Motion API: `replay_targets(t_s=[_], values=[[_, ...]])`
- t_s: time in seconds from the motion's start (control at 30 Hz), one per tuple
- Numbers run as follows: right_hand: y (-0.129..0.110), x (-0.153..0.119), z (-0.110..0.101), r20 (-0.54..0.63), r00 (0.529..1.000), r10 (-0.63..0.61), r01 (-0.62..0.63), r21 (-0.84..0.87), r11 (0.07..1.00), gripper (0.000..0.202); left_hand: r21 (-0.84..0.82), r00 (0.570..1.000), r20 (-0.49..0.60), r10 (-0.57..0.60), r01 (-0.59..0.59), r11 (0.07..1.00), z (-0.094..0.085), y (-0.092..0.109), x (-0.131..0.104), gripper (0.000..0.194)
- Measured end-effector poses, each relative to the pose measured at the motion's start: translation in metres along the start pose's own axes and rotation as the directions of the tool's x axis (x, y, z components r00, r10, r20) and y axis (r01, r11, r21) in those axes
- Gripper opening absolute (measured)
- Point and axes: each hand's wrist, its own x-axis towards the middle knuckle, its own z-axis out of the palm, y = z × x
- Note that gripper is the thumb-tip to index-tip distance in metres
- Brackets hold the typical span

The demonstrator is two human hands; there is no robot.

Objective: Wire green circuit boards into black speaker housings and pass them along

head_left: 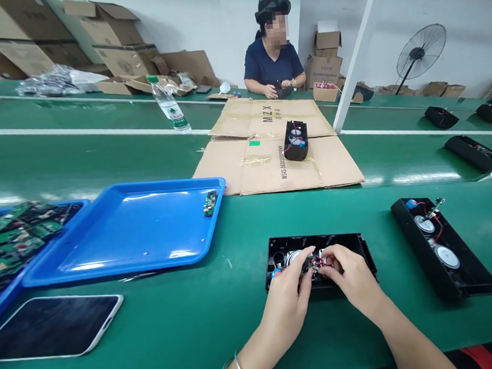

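At the fingertips: right hand (353, 275) pinched shut on red wires (318, 262), over the middle of an open black housing (329, 239). Thumb and forefinger of the left hand (289, 294) curved around small dark parts, toward 9 o'clock of the pinch; cannot tell whether gripping or merely steadying. Directly below both hands, housing flat on the green bench (174, 313), open side up.

Already seated, by the look of it: a pale round speaker (293, 257) beside the left fingertips, with a blue component (276, 273) at 8 o'clock. Apparently unfinished: wiring loose under the fingers, no cover on. Probably midway, then.

At 3 o'clock, well apart, a second housing (419, 251), also uncovered, with two round speakers in place but a circuit board (435, 209) tilted up out of it, seemingly not yet fixed.

At 10 o'clock, a blue tray (148, 225) with one small board (210, 204) near its right edge; beyond, a heap of boards (21, 228), presumably unused. Toward 8 o'clock, a phone (56, 327).

At 12 o'clock, another open housing (296, 151) on flattened cardboard (235, 157); behind, a co-worker (273, 59) with both hands at a dark item. Around 2 o'clock, more black housings (475, 154), at least one uncovered.
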Motion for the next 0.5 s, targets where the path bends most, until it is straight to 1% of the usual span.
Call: replay_targets(t_s=[0.07, 0.13, 0.3, 0.5], values=[[-0.002, 0.001, -0.0024, 0.053, 0.998, 0.016, -0.017, 0.021, 1.0, 0.02, -0.018, 0.999, 0.021, 0.038, -0.037, 0.999, -0.0027, -0.0009, 0.0, 0.037], [-0.0045, 0.0018, -0.0046, 0.092, 0.996, -0.022, 0.021, 0.017, 1.0, 0.021, -0.03, 0.997, 0.036, 0.062, -0.061, 0.998, -0.0042, -0.0011, 0.0003, 0.036], [-0.0069, 0.002, -0.005, 0.094, 0.995, -0.026, 0.026, 0.002, 1.0, 0.022, -0.091, 0.997, 0.038, 0.06, -0.057, 0.994, -0.0037, 0.0, 0.001, 0.032], [-0.0054, 0.0001, 0.0003, 0.087, 0.996, -0.023, 0.022, 0.002, 1.0, 0.023, -0.08, 0.997, 0.03, 0.074, -0.071, 0.994, -0.0015, 0.0002, 0.0008, 0.029]])
